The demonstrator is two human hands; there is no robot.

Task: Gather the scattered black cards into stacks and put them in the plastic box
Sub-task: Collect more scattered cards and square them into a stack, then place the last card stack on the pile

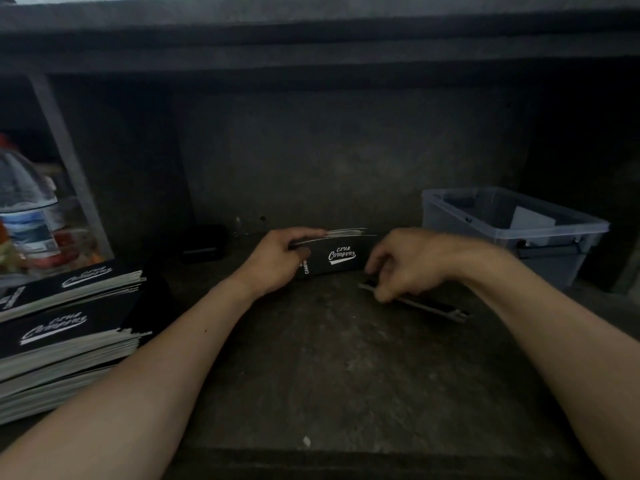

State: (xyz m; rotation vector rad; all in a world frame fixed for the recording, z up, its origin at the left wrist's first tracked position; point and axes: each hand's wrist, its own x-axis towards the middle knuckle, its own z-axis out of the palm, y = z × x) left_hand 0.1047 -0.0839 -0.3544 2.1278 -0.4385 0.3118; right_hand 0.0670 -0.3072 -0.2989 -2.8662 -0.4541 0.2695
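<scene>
While the left hand (277, 261) grips a stack of black cards (341, 258) just above centre, thumb on the printed face and fingers wrapped over the top edge, the right hand (405, 265) sits just beside it toward 3 o'clock. Its fingers curl down onto the near end of a loose card (433, 306) lying flat; in the blur this looks like a pinch. The plastic box (547, 271) stands open at 2 o'clock, well apart from both hands. At 9 o'clock two thick piles of cards (69, 327) lie one behind the other, and a bottle (27, 209) stands behind them at 10 o'clock. A small dark object (204, 244) rests at 11 o'clock. The surface (329, 358) is dark, scuffed and stone-like, meeting a grey back wall (329, 150) under a heavy shelf (311, 46) at 12 o'clock. The light is dim.
</scene>
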